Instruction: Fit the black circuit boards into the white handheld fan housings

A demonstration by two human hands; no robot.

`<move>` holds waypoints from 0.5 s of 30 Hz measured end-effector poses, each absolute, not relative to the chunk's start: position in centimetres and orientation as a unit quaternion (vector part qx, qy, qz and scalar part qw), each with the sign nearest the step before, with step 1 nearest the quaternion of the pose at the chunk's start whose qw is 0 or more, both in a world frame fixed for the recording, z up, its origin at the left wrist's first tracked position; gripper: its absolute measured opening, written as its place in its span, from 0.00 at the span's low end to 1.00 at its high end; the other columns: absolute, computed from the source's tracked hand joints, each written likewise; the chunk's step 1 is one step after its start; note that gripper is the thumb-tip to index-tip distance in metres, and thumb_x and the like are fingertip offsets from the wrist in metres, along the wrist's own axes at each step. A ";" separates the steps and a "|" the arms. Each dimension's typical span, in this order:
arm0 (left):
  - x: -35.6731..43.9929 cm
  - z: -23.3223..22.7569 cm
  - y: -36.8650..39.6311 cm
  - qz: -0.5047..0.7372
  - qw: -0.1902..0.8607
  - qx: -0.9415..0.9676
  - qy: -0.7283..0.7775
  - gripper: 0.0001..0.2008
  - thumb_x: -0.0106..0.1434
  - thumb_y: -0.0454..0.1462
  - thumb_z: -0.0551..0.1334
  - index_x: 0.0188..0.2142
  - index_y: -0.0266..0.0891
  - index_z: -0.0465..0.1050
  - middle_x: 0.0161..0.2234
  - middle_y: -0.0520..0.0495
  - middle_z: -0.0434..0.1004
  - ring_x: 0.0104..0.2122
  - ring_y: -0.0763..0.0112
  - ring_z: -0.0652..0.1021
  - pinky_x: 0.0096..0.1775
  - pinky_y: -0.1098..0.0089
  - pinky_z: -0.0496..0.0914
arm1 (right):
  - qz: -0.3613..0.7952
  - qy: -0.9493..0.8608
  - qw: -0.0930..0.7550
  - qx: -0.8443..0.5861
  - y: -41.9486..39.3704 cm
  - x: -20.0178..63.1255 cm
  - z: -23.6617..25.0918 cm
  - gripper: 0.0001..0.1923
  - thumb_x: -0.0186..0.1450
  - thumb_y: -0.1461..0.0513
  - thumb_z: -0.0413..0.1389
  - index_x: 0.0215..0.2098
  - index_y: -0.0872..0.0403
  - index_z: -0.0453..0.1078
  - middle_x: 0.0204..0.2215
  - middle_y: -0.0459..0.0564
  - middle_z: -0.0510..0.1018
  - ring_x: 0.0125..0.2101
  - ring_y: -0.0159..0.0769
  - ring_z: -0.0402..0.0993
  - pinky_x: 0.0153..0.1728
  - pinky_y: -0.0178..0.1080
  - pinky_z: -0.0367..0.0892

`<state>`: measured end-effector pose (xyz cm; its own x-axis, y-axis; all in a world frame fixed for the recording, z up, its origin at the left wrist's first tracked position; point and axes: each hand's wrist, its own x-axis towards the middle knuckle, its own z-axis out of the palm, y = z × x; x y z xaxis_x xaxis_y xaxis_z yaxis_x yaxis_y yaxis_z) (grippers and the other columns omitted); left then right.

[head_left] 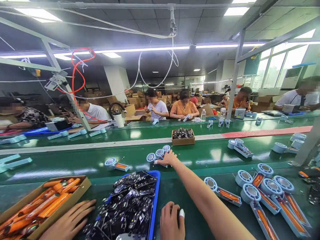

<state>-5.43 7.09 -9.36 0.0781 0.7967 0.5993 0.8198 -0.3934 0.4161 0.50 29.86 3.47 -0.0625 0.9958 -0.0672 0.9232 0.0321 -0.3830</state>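
The right hand (167, 159) is stretched out far over the green belt (200, 156) and is laid on a small group of round fan heads (159, 153), which lie in the middle of the belt. The fingers are touching this group, but it cannot be told whether they are already clamped on a piece.

The left hand (68, 220) is kept near, flat and spread, with nothing in it. It rests just beside a cardboard box (85, 186) filled with orange pieces (53, 203). Between the two arms a blue tray (155, 200) with black parts (130, 203) is placed. A third hand (171, 225), curled and with a white cover on one finger, is seen at the near edge; whose hand it is cannot be told.

At the near right, several fan housings (270, 191) with orange inserts already fitted are laid together, so a part of the work seems to be done. The box and the tray are well filled and more fan heads are spread on the belt, so it is judged that much is left.
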 end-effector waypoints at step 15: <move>-6.5 -7.3 6.0 -0.482 -0.089 -0.664 -0.565 0.15 0.68 0.41 0.51 0.41 0.39 0.75 0.39 0.39 0.82 0.39 0.55 0.82 0.40 0.56 0.79 | 0.196 -0.707 0.148 -0.663 19.4 5.4 8.3 0.38 0.56 0.42 0.67 0.54 0.59 0.71 0.57 0.67 0.70 0.54 0.58 0.72 0.52 0.53 0.70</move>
